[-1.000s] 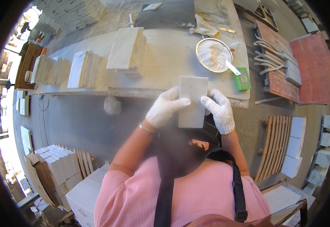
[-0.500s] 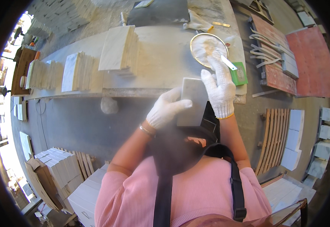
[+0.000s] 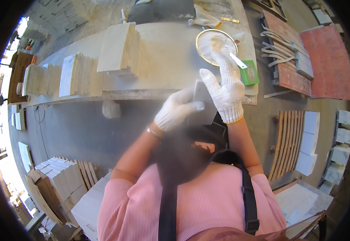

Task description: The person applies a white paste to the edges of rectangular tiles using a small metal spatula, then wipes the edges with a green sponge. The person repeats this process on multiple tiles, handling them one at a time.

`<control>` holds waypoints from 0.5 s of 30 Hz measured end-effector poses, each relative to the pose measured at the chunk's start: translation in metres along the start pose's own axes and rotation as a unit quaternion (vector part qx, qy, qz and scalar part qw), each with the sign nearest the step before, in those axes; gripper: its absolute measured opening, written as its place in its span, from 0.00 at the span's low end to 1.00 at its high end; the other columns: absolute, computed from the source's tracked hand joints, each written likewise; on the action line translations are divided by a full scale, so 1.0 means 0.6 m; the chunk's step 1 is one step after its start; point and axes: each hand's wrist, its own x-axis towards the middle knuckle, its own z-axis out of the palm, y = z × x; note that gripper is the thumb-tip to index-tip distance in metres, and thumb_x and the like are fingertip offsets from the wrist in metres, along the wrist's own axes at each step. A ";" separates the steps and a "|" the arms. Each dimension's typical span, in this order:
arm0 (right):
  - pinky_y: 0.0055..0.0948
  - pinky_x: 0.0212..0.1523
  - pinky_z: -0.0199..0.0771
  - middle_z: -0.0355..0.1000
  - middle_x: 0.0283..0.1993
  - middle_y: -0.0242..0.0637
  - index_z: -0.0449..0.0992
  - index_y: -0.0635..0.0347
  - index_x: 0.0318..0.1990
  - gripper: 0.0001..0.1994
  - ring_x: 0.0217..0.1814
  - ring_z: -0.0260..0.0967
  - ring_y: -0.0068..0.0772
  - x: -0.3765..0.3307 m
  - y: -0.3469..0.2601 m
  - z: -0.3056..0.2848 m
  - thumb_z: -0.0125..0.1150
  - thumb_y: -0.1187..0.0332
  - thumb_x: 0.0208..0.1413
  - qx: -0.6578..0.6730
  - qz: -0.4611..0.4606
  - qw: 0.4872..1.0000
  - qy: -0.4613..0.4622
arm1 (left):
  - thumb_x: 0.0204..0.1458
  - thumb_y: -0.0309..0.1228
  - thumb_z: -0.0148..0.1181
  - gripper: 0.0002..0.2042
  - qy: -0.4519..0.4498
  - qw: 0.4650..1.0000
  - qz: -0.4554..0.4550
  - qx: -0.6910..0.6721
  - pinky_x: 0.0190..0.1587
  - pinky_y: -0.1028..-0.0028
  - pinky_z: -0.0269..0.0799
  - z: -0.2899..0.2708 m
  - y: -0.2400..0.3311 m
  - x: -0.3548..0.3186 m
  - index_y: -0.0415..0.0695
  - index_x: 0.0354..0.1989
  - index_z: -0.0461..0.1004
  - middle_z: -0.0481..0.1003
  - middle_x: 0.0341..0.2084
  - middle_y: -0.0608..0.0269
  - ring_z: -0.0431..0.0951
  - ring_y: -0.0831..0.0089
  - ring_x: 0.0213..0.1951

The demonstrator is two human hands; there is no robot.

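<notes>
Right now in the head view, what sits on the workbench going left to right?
Row of upright pale stone tiles → flat stack of cream square tiles → round metal-rimmed dish of white paste → small green rectangular packet.

I note bare surface [image 3: 171,60] between the tile stack [image 3: 120,50] and the round dish [image 3: 216,45]: a hand could pass there. Right of the dish, the green pad [image 3: 250,72] blocks; upright tiles [image 3: 76,74] crowd the left.
</notes>
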 end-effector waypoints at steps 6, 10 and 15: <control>0.50 0.72 0.62 0.64 0.71 0.56 0.64 0.59 0.73 0.44 0.74 0.59 0.60 -0.026 0.018 0.024 0.77 0.54 0.51 -0.015 -0.011 1.000 0.023 | 0.61 0.30 0.64 0.23 0.045 0.995 0.039 -0.085 0.60 0.70 0.71 -0.006 -0.015 0.014 0.34 0.64 0.72 0.79 0.53 0.62 0.76 0.76 0.54; 0.51 0.74 0.59 0.60 0.74 0.59 0.56 0.66 0.76 0.52 0.75 0.58 0.62 -0.068 0.026 0.027 0.78 0.50 0.49 0.049 0.029 0.997 -0.049 | 0.66 0.30 0.59 0.20 0.079 0.976 0.051 -0.195 0.61 0.70 0.71 -0.020 -0.024 0.038 0.35 0.64 0.72 0.78 0.55 0.62 0.77 0.73 0.55; 0.44 0.75 0.61 0.60 0.75 0.55 0.55 0.68 0.76 0.57 0.77 0.59 0.53 -0.143 0.024 -0.010 0.85 0.54 0.43 0.024 0.036 0.986 -0.160 | 0.69 0.33 0.55 0.16 0.131 0.957 0.058 -0.253 0.58 0.73 0.71 -0.034 -0.033 0.048 0.35 0.57 0.77 0.80 0.50 0.62 0.77 0.75 0.52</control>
